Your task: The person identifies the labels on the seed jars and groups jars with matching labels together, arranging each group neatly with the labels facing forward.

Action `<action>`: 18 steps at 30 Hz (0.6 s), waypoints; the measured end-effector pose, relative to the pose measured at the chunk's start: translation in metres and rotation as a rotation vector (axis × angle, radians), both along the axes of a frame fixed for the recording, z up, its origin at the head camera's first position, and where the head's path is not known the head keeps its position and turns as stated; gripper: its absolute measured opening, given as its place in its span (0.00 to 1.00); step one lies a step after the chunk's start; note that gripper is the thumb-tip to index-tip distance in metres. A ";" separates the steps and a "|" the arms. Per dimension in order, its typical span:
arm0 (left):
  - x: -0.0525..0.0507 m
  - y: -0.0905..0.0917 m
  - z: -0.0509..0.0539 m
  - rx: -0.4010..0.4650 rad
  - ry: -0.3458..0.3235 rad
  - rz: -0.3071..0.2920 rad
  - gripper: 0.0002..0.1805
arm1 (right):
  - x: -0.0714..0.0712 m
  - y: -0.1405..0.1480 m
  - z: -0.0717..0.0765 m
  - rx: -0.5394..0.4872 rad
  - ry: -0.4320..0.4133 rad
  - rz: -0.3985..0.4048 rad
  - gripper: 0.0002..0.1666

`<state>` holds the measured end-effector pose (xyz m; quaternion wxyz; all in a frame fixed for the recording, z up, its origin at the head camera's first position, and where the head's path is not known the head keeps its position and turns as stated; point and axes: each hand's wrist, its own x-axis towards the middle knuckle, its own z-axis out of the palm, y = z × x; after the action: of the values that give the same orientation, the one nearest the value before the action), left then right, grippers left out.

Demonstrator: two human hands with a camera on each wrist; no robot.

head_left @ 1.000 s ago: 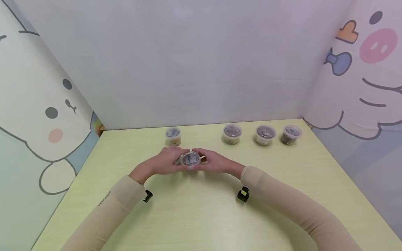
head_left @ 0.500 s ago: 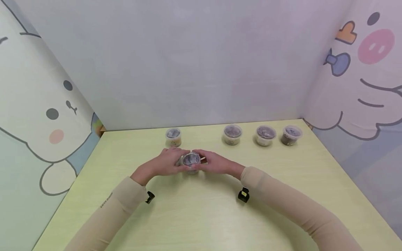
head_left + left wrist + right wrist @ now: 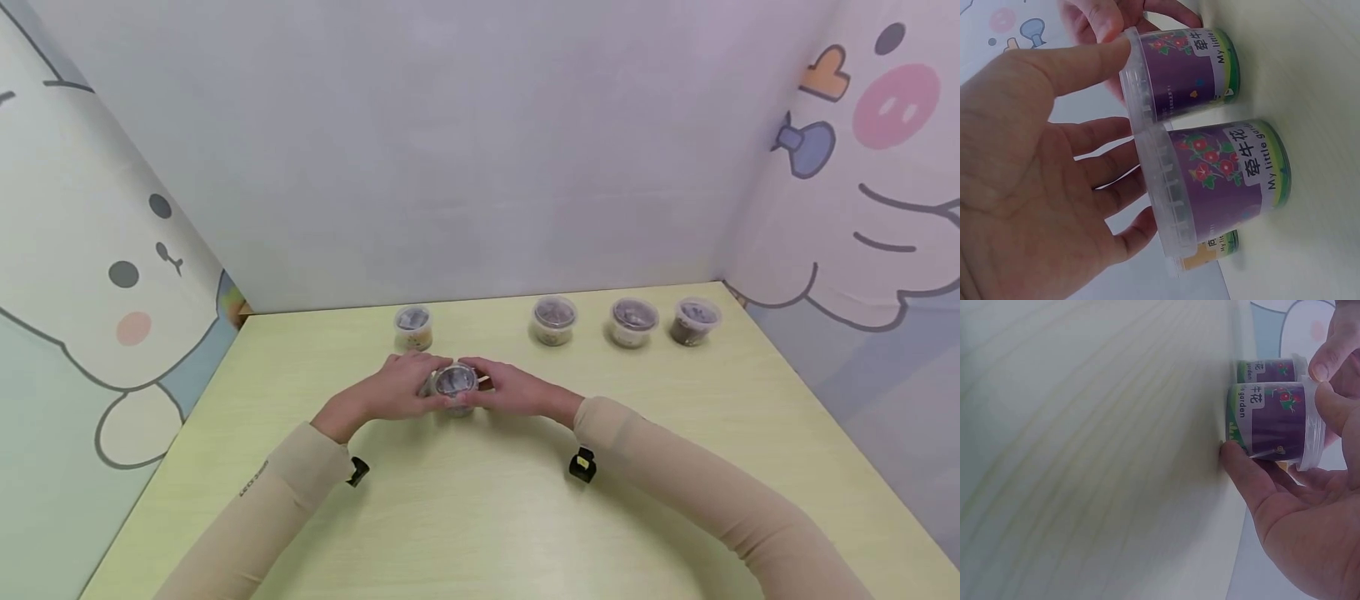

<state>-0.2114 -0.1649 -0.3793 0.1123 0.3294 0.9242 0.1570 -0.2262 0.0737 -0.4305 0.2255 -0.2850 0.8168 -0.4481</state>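
Two purple lidded plant cups stand side by side, plain in the left wrist view: one between the hands, the other by the left palm. Both bear red flowers and "My little garden" print. My left hand has its thumb on the lid rim of the first cup, its fingers curved behind the lids. From the other side, my right hand grips that same cup, thumb at the lid and a finger low by the base. Mostly hidden behind the left hand in the head view is the second cup.
Along the back of the pale yellow table stand more lidded cups: one at left, then one, another and a dark one at right. A white cloth wall rises behind.
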 end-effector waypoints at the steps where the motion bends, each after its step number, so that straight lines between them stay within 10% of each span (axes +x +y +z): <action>1: 0.000 0.000 0.000 -0.002 -0.002 0.001 0.36 | 0.000 0.000 0.000 0.000 0.002 -0.001 0.41; 18: 0.002 0.004 0.007 -0.038 0.000 -0.023 0.36 | 0.002 0.002 0.000 -0.009 -0.002 -0.004 0.48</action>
<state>-0.2097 -0.1606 -0.3724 0.1205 0.3378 0.9232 0.1382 -0.2239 0.0760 -0.4307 0.2242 -0.2841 0.8151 -0.4523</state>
